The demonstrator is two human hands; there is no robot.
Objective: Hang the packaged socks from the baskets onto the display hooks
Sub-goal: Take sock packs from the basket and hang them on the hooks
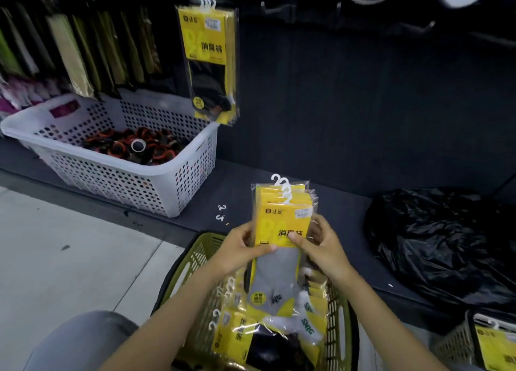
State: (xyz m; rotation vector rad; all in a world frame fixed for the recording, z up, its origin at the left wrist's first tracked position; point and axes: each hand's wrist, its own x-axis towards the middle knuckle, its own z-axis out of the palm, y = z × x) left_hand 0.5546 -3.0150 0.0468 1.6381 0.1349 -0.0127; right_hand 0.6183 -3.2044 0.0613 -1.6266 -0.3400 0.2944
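I see my left hand (242, 244) & right hand (322, 249) pinching a fanned stack of yellow plastic-wrapped sock packs (282, 217) just above the olive-green slotted plastic basket (192, 259), w/ one hung yellow bunch (208, 57) up-left of them, so most's left, I reckon.

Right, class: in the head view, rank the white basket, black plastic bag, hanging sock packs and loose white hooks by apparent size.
Largest to smallest:
white basket
black plastic bag, close to it and cut by the frame edge, so this pair is unsure
hanging sock packs
loose white hooks
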